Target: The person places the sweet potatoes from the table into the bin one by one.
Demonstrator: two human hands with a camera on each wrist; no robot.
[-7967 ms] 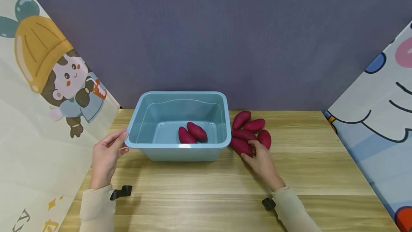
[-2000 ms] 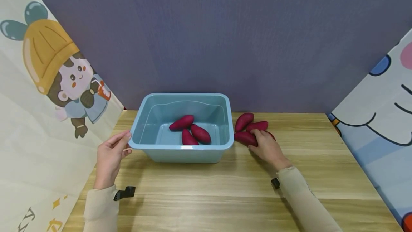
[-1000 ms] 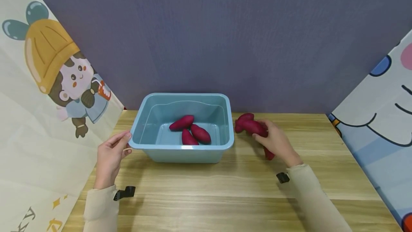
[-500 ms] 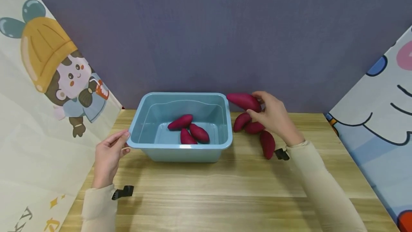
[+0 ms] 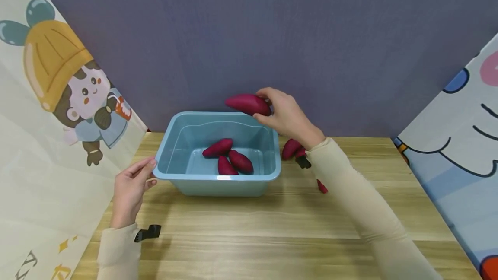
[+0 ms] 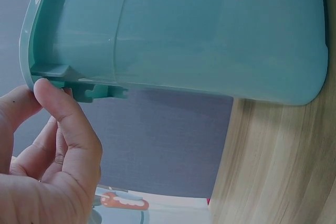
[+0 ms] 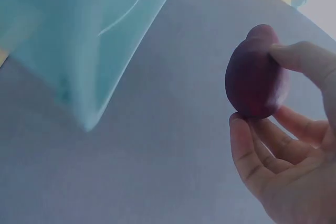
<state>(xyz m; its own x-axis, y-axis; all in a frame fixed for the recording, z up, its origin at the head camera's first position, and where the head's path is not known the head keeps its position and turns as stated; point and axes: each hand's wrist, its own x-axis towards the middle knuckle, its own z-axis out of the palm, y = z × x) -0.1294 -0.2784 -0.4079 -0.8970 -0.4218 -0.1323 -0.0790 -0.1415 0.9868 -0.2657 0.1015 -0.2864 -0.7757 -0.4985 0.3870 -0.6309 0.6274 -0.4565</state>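
My right hand (image 5: 285,116) pinches a purple-red sweet potato (image 5: 249,103) between thumb and fingers, raised over the back right of a light blue plastic basin (image 5: 221,187). In the right wrist view the sweet potato (image 7: 254,74) appears nearly end-on. My left hand (image 5: 129,191) grips the basin's left rim; the left wrist view has its thumb (image 6: 63,103) pressed on the rim corner. Inside the basin lie three sweet potatoes, one at the back (image 5: 218,147) and two in front of it. More sweet potatoes (image 5: 290,149) lie right of the basin, partly hidden by my right arm.
The basin stands on a wood-grain table (image 5: 233,237), close to a grey-blue back wall (image 5: 330,55). Printed panels (image 5: 46,150) flank the table on both sides. The tip of one sweet potato (image 5: 322,186) shows beneath my right forearm.
My right hand has picked a sweet potato from the pile, lifted it and carried it left over the basin. A third sweet potato has joined those inside since the oldest frame. My left hand keeps its hold.
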